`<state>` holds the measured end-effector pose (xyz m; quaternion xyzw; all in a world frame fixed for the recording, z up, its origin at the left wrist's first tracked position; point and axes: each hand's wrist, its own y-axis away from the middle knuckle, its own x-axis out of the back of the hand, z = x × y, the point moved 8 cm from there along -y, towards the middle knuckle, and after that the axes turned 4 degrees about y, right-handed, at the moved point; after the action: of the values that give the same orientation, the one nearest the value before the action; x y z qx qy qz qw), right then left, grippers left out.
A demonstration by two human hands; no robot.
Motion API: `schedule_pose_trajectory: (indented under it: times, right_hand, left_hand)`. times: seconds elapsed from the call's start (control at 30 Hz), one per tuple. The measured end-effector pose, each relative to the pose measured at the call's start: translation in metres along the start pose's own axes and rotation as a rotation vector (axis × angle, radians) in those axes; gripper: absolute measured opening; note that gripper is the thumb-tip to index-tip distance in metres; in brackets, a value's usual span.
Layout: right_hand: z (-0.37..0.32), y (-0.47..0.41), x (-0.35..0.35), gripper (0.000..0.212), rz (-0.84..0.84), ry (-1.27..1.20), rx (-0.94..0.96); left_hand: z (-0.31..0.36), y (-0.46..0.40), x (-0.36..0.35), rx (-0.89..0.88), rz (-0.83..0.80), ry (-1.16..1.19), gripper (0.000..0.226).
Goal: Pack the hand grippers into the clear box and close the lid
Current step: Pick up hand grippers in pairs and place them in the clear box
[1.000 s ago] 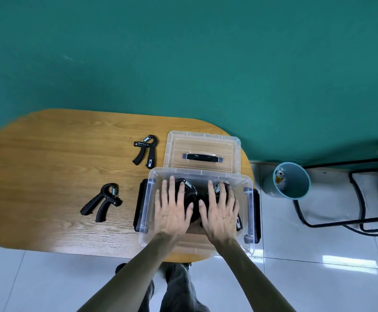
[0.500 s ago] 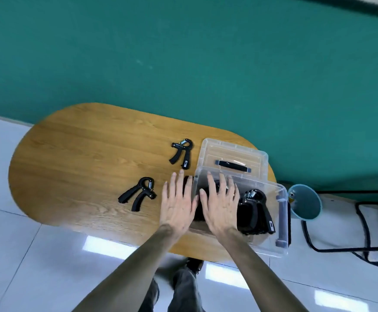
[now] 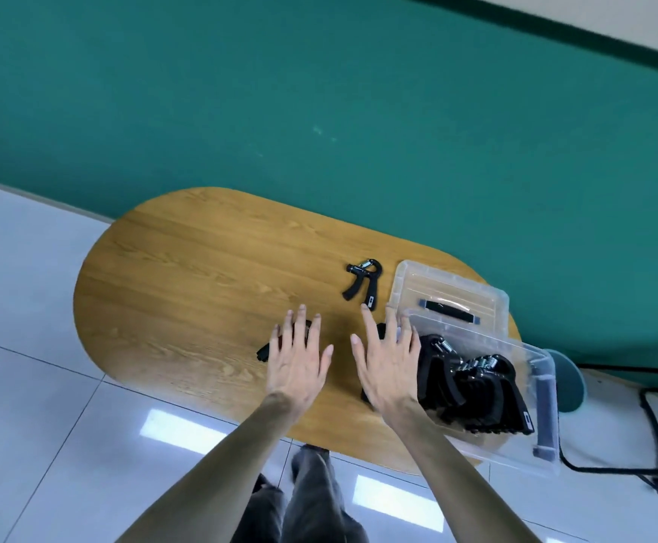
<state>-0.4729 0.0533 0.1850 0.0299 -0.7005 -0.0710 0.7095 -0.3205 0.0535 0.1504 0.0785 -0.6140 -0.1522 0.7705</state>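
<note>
Bright even overhead lighting, rectangular glare patches on the glossy floor, soft shadows, wide-angle edge curvature, slight motion blur.

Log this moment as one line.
left hand open over black hand gripper | right hand open at clear plastic box | lid off | another gripper on table

Wooden table (grippers, box, lid)
</note>
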Motion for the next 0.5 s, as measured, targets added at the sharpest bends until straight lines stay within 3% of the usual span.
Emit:
schedule_pose_trajectory:
  times: [0.3,0.5]
  right_hand:
    - [-0.026,-0.083,-0.043,0.058,-0.091,-0.004,0.018]
    - [-0.044,-0.113,-0.098,0.059,-0.261,-0.022,0.04]
  left_hand:
    - [-0.038,-0.038,-0.064,0.01,-0.176,-0.033,0.068]
    - [-0.055,-0.061,-0.114,0.028,-0.28,-0.014,0.074]
